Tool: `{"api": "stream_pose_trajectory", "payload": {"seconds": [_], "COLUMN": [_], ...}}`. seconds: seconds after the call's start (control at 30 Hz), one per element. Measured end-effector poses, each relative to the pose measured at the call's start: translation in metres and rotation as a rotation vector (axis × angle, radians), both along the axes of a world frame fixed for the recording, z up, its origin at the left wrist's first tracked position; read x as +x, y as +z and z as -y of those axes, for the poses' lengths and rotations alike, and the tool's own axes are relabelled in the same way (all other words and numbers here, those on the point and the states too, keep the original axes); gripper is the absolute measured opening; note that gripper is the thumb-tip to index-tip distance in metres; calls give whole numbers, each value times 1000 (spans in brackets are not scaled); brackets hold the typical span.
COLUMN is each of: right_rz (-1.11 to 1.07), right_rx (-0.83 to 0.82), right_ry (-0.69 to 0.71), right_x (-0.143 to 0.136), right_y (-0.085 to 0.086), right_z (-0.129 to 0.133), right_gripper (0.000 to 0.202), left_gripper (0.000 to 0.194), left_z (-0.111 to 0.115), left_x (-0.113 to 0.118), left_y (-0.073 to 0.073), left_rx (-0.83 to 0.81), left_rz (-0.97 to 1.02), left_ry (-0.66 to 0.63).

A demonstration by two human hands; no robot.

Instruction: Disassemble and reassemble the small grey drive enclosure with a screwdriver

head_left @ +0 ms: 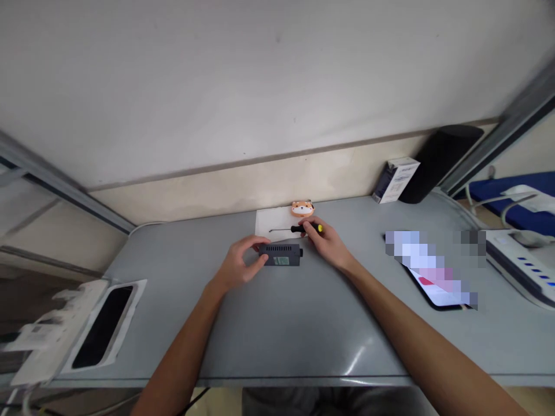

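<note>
My left hand point(243, 261) grips the left end of a small dark box-shaped device point(281, 254), with its thumb in front and fingers behind. Vent slots and a pale label show on the device, and a short black knob or plug sticks out at its right end. In my right hand point(326, 241) is a screwdriver point(299, 229) with a black and yellow handle, its thin shaft pointing left above a white sheet of paper point(269, 218). The screwdriver's tip is apart from the device. An orange animal-face item point(302, 208) sits at the paper's back edge.
On the right of the grey table point(303, 341) lies a lit, partly blurred phone point(437, 283), near a white power strip point(520, 266). A small box point(395, 180) and a black cylinder point(442, 164) stand at the back right. Another dark phone point(104, 326) lies at left.
</note>
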State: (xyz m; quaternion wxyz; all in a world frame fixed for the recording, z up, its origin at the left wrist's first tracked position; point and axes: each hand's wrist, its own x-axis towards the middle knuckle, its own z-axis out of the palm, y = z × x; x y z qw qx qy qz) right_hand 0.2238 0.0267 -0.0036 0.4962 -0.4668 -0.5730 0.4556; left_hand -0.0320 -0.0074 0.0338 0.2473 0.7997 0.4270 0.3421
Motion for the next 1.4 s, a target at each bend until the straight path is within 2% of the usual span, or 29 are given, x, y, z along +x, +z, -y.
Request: {"api": "stream_pose_trajectory", "payload": {"seconds": [0.1,0.23,0.43,0.53,0.63,0.73,0.77,0.9,1.2,1.4], "right_rz": [-5,-83,-247,-280,-272,-268,-271,-277,-456,-585], "right_rx": [-12,-103,-169,-171,-172,-175,-176,-164,-96,-82], "right_ry": [-39,-98,-181,-192,-199,-216,-222,-235,-283,-329], "right_x": [0,4,11,12,13,13,13,15,28,35], "right_y": [3,5,4,3,2,0,0,-2,12,12], "right_z": [0,-3,-8,-10,-10,-10,-11,-12,-11,-12], "right_gripper": [58,66,65,60,57,55,55,53,37,30], "left_gripper": [24,35,36,37,28,68,69,49,54,45], "left_z": [-4,-8,-6,-3,3,10,12,16,13,13], "left_x": [2,10,22,22,18,14,13,16,18,19], "left_y": [-8,-23,-36,-32,-17,-3,-1,0,-6,-11], "left_rx": [-99,-184,-101,-33,-56,-128,-135,-101,-117,-16], "left_rz": [102,184,43,-29,-81,-191,-228,-278,-231,-237], "left_ry": [89,153,182,144,15,-136,-155,-131,-15,-68]}}
